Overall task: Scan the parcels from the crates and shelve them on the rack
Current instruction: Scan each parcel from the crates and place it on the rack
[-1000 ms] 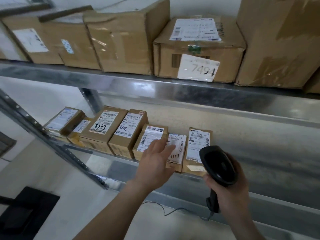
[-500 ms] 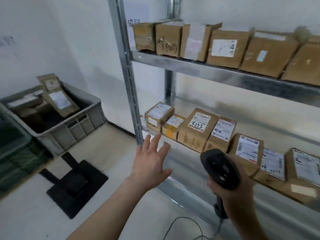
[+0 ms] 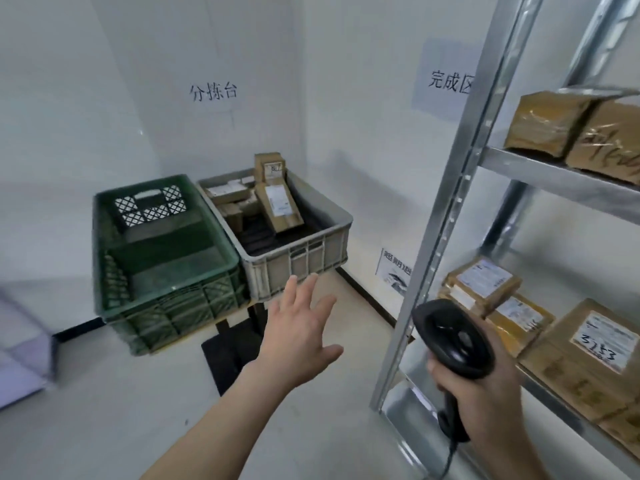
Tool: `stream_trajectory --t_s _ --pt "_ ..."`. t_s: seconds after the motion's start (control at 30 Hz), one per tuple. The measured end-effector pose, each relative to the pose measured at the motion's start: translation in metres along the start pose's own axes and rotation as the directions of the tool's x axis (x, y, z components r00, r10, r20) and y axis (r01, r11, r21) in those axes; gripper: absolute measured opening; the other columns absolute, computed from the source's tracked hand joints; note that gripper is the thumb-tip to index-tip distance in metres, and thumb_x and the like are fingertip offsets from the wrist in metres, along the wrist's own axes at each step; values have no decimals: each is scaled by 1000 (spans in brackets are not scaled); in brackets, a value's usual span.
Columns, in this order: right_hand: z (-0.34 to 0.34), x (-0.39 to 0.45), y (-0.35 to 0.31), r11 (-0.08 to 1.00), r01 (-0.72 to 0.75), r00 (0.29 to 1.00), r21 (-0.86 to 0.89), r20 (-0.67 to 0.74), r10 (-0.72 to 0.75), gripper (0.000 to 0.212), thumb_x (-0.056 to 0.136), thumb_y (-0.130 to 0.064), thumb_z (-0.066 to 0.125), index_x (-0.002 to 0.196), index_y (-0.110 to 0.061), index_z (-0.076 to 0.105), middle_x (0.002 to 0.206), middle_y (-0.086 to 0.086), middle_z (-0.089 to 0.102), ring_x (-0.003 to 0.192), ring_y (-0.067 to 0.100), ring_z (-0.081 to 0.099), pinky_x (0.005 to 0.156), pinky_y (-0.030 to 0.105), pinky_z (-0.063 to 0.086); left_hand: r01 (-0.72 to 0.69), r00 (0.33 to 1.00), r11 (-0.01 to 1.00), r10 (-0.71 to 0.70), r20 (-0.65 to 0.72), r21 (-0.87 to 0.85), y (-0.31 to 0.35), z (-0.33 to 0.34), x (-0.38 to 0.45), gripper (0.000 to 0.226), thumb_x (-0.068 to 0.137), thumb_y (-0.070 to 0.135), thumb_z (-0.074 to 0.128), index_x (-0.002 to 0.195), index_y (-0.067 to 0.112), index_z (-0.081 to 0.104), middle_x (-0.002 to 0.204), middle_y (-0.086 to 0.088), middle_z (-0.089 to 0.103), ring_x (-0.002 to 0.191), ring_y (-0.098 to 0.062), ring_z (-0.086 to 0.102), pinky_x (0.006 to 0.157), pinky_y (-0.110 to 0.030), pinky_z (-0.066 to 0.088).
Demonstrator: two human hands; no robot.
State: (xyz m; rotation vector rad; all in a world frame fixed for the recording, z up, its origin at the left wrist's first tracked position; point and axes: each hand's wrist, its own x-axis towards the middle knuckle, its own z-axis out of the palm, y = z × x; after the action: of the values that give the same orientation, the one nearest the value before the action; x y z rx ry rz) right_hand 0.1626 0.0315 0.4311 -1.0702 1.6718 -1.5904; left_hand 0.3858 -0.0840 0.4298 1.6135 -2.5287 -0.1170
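Observation:
My left hand (image 3: 298,336) is stretched out flat with spread fingers, empty, in the air in front of the grey crate (image 3: 301,259). That crate holds several brown cardboard parcels (image 3: 278,204) with white labels. Beside it on the left stands a green crate (image 3: 162,258), with nothing visible inside. My right hand (image 3: 485,393) grips a black handheld barcode scanner (image 3: 450,341) by its handle, near the front post of the metal rack (image 3: 446,216). Labelled parcels (image 3: 481,282) sit on the rack's lower shelf, one marked 3153 (image 3: 588,355).
Taped brown boxes (image 3: 554,123) sit on the upper shelf. Both crates rest on a stand with a black base plate (image 3: 228,351) on the pale floor. White walls carry paper signs (image 3: 213,91). A pale lilac object (image 3: 24,351) lies at the far left.
The view has swung left from the rack's shelves to the crates. My left hand left the shelved parcels and now reaches toward the grey crate. The scanner stays gripped in my right hand.

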Motion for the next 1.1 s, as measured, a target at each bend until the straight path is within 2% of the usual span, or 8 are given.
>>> stream_trajectory --t_s 0.13,0.2,0.33,0.47,0.6,0.77,0.9,1.1 --pt "50 41 5 1000 4 996 10 91 -5 77 66 18 83 126 -27 64 107 -7 70 99 9 67 101 49 53 79 997 997 -78 -17 20 -43 -1 29 80 84 62 63 152 35 31 167 -4 3 154 -33 -2 121 -52 21" --pt "74 67 8 1000 4 994 28 106 -7 79 64 21 83 122 -28 64 103 -10 72 93 4 68 93 43 57 108 994 994 -107 -27 35 -62 -1 51 80 83 63 65 151 35 32 167 -5 6 153 -33 0 120 -53 23" --pt "116 130 21 998 43 990 46 135 -49 83 62 25 82 120 -33 65 99 -11 74 82 16 71 81 45 57 163 986 986 -164 35 33 -93 1 110 80 86 60 62 154 37 27 168 -1 0 155 -32 -6 123 -52 14" --pt "153 199 28 994 19 986 107 161 -36 82 63 27 79 123 -27 65 97 -2 75 77 19 69 75 36 56 200 977 979 -202 62 36 -119 -2 177 80 87 61 61 155 37 28 169 -1 4 156 -31 -4 124 -50 15" --pt "184 260 17 991 6 971 132 237 -38 76 64 31 76 118 -21 65 94 -14 73 79 3 68 71 17 54 266 962 964 -266 56 7 -144 -6 238 82 88 62 61 157 36 25 169 0 6 156 -29 -2 125 -51 17" --pt "216 311 8 992 36 941 124 331 -76 79 62 25 80 106 -39 67 97 -18 73 87 6 70 73 18 55 314 945 949 -314 95 18 -170 3 287 80 90 63 58 157 35 24 169 0 6 156 -29 -2 124 -52 19" --pt "232 336 5 991 69 923 112 370 -106 77 62 24 81 111 -33 64 98 -21 73 91 1 69 74 7 49 348 931 937 -343 129 -20 -190 16 320 79 91 61 59 158 35 25 169 1 7 156 -28 -1 124 -51 19" --pt "251 368 16 998 32 935 63 352 -52 79 60 25 82 114 -29 63 96 -26 71 91 -5 67 73 3 47 436 897 879 -409 166 -192 -219 41 364 79 91 53 65 157 32 27 168 -1 13 155 -25 9 122 -50 28"
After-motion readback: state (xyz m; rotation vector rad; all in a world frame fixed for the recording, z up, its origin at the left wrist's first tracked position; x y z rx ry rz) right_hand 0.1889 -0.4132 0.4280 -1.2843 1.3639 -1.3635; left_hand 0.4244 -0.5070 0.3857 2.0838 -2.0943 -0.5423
